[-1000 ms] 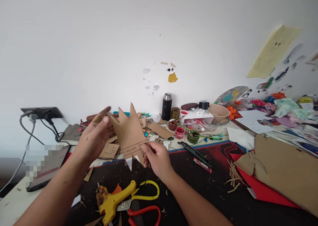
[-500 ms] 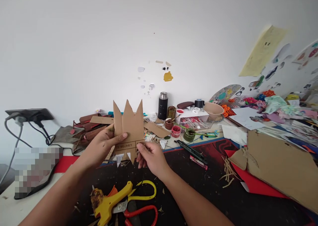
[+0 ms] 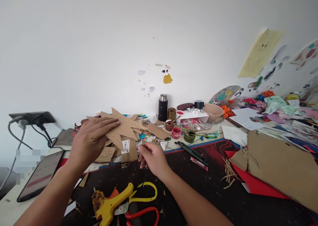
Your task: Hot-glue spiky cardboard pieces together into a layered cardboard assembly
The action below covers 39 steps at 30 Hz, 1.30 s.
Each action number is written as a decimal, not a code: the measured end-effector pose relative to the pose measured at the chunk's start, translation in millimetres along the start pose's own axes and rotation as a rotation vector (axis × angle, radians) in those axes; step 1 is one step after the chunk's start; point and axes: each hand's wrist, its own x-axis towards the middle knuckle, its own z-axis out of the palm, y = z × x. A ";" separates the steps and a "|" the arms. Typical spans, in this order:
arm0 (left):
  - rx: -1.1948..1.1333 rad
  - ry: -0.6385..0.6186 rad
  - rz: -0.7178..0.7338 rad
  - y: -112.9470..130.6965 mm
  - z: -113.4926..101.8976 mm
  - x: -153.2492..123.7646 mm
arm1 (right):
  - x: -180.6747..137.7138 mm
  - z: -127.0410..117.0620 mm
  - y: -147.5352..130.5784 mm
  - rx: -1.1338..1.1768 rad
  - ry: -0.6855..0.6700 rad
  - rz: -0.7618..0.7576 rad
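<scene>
My left hand [image 3: 93, 138] grips a brown cardboard cutout with pointed spikes [image 3: 123, 126], tilted nearly flat with its points toward the wall. A white barcode label shows on its near end. My right hand [image 3: 151, 156] hovers just right of the cutout's lower end, fingers loosely curled, holding nothing. Both hands are above the dark cutting mat [image 3: 198, 186].
A yellow glue gun [image 3: 109, 204] and yellow and red scissors [image 3: 142, 209] lie near me. A phone [image 3: 39, 174] rests at the left, a black flask [image 3: 163, 107] and paint pots [image 3: 176, 131] by the wall. A large cardboard sheet [image 3: 280, 166] lies on red paper at the right.
The cutout went from upright, held by both hands, to tilted flat in my left hand alone. My right hand has let go of its lower edge.
</scene>
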 end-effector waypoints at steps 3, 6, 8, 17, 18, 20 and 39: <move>0.039 -0.033 0.019 -16.3 6.1 -1.2 | 1.0 -3.2 -8.1 0.039 0.042 -0.014; 0.077 -0.044 0.052 -24.6 5.8 -4.0 | 1.5 -6.3 -14.5 0.096 0.092 -0.018; 0.122 -0.043 0.095 -27.4 5.1 -5.4 | 1.3 -7.5 -17.5 0.121 0.108 -0.021; 0.371 -0.107 0.342 -35.8 9.7 -9.8 | -0.6 -7.7 -24.2 0.187 0.115 -0.033; 0.387 -0.111 0.356 -36.1 9.8 -10.0 | -0.6 -8.1 -24.9 0.197 0.116 -0.032; 0.421 -0.116 0.390 -35.2 9.3 -9.9 | -0.6 -9.1 -26.0 0.217 0.115 -0.028; 0.474 -0.105 0.509 -17.0 8.4 -9.7 | -0.6 -11.4 -22.6 0.200 0.122 0.056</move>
